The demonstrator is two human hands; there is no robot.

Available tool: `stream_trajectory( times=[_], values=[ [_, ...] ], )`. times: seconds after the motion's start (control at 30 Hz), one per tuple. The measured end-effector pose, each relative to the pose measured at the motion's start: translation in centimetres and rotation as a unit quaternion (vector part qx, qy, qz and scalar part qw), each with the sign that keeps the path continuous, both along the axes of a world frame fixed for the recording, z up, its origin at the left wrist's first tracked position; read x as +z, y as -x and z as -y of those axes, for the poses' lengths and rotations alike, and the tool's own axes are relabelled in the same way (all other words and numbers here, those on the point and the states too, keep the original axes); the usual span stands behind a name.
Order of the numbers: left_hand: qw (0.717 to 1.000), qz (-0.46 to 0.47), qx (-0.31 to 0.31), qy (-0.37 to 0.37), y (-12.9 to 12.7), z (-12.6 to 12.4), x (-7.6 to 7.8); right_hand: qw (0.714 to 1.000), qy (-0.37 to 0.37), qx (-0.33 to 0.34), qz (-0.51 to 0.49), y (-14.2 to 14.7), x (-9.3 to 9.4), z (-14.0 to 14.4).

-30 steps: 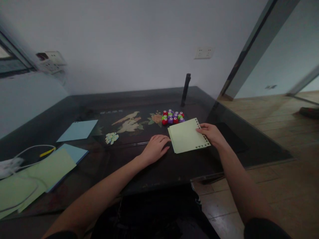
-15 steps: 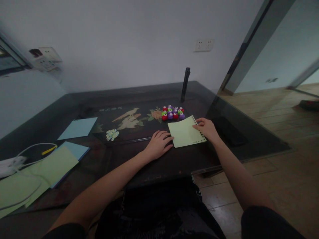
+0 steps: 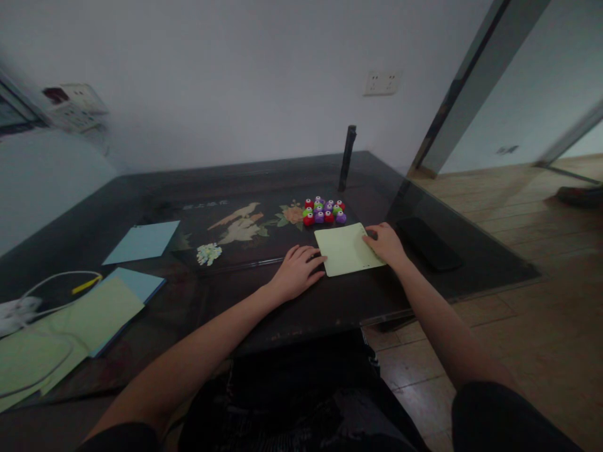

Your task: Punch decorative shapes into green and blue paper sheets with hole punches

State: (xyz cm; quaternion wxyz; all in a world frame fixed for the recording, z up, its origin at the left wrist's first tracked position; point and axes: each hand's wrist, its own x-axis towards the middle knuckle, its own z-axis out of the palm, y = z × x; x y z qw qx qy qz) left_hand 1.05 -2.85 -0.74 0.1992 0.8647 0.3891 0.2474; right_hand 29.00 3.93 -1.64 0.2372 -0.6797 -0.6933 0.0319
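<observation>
Two hands lie on the dark glass table (image 3: 264, 176), and between them we see a pale green sheet of paper (image 3: 345, 250). The sheet lies flat on the table, just in front of a cluster of small coloured punches (image 3: 323, 211) in red, purple and green. Our left hand (image 3: 298, 273) rests palm down beside the left edge of the sheet, its fingers spread open and the fingertips touching or nearly touching that edge. Our right hand (image 3: 385, 244) lies over the right edge of the sheet, fingers loosely bent and pressing on the paper; we cannot tell if it pinches the edge or only rests on it. Behind the punches a thin black post (image 3: 347, 158) stands upright. To the far left lie a light blue sheet (image 3: 142, 242), a stack of green and blue papers (image 3: 80, 326) and a white cable (image 3: 51, 285). Right of our right hand a dark flat object (image 3: 426, 242) lies on the glass.
</observation>
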Motion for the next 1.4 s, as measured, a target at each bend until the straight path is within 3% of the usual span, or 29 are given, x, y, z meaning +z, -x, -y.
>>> stream_trajectory(
  times=[0.63,0.77,0.87,1.03,1.13,1.2,1.3,1.4],
  values=[
    [0.999,0.046,-0.012,-0.012,0.0,-0.3,-0.7,1.0,0.009,-0.007,0.023,0.7,0.3,0.6],
    [0.998,-0.035,0.0,-0.055,0.0,0.2,0.1,0.999,-0.034,-0.013,-0.021,0.5,0.4,0.7],
    [0.989,-0.076,0.016,-0.122,0.5,0.6,1.8,0.99,-0.106,0.01,-0.087,0.5,1.6,0.7],
    [0.981,-0.045,0.011,-0.188,3.0,1.0,4.9,0.963,-0.191,0.122,-0.148,3.2,5.6,1.8],
    [0.976,-0.069,-0.025,-0.206,4.6,1.4,4.9,0.933,-0.218,0.27,-0.091,6.5,7.0,3.5],
    [0.963,-0.115,-0.052,-0.239,5.4,1.7,3.9,0.892,-0.234,0.388,0.001,8.8,6.7,4.6],
    [0.951,-0.134,-0.098,-0.261,6.0,1.8,2.0,0.807,-0.249,0.525,0.107,11.2,5.0,6.0],
    [0.96,-0.118,-0.103,-0.233,6.1,1.6,0.8,0.787,-0.25,0.554,0.107,12.4,3.1,6.7]
  ],
)
